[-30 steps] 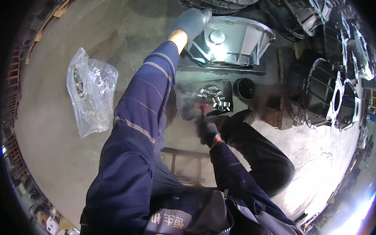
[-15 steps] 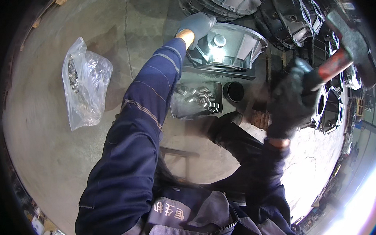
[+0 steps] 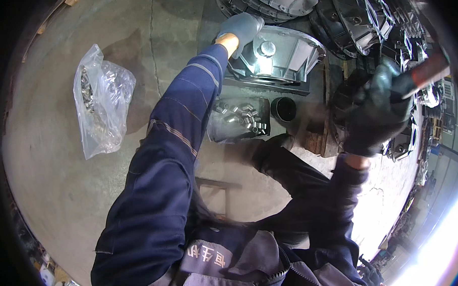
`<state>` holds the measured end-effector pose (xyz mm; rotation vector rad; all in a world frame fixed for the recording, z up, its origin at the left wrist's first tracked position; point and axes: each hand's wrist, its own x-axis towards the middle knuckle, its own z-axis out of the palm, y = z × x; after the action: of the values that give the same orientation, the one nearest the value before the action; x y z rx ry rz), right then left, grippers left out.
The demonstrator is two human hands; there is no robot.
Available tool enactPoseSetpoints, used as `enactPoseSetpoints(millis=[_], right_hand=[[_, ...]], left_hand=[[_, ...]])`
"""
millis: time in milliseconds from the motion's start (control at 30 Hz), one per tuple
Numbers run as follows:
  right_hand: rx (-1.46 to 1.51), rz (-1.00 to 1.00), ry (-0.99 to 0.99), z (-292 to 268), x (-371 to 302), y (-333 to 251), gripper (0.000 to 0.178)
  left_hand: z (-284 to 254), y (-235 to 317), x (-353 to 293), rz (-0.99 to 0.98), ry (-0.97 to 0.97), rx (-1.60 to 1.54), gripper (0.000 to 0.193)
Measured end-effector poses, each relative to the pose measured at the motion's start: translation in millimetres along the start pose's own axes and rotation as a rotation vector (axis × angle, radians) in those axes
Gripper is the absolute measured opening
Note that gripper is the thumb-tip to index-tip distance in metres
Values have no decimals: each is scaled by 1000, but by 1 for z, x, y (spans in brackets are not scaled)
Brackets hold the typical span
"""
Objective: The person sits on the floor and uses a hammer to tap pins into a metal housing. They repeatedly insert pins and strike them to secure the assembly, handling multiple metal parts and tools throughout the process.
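My left hand (image 3: 241,30), in a grey glove, grips the left rim of a bell-shaped cast metal housing (image 3: 294,52). A round metal plug or pin (image 3: 267,48) stands up from the housing's near side, with bright light just below it. On the right, my dark-gloved right hand (image 3: 376,110) is closed round the handle of a hammer (image 3: 428,71), raised and apart from the housing. The hammer's red-marked handle points up and right; its head is blurred and hard to make out against the dark background.
Below the housing lies a tray (image 3: 219,136) of several short metal sleeves, beside a black round cup (image 3: 283,110). A clear plastic bag (image 3: 104,104) of metal parts rests on the floor at left. More housings (image 3: 348,23) stand at the back and right.
My right hand has swung the hammer further right, and its head has gone from plain view into blur. My left hand has stayed on the housing's rim.
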<state>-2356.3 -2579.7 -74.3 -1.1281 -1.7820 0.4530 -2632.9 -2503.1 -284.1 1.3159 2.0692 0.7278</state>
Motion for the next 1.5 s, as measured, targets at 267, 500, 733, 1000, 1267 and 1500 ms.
enactPoseSetpoints(millis=[267, 500, 733, 1000, 1267, 1500], right_hand=[[-287, -59, -596, 18, -40, 78, 28], [-150, -141, 27, -3, 28, -3, 16], [-684, 51, -689, 39, -52, 87, 33], [87, -68, 78, -5, 41, -11, 17], [-650, -42, -647, 24, -38, 93, 28], [-49, -60, 58, -19, 58, 2, 13]], left_hand=[[1, 4, -9, 63, 112, 102, 51], [-4, 8, -8, -9, -13, -22, 59], [-4, 11, -14, 35, 22, 47, 48], [1, 12, -4, -19, 2, 59, 46], [-3, 9, -8, 90, 54, 221, 40], [-4, 20, -11, 56, -16, 200, 41]])
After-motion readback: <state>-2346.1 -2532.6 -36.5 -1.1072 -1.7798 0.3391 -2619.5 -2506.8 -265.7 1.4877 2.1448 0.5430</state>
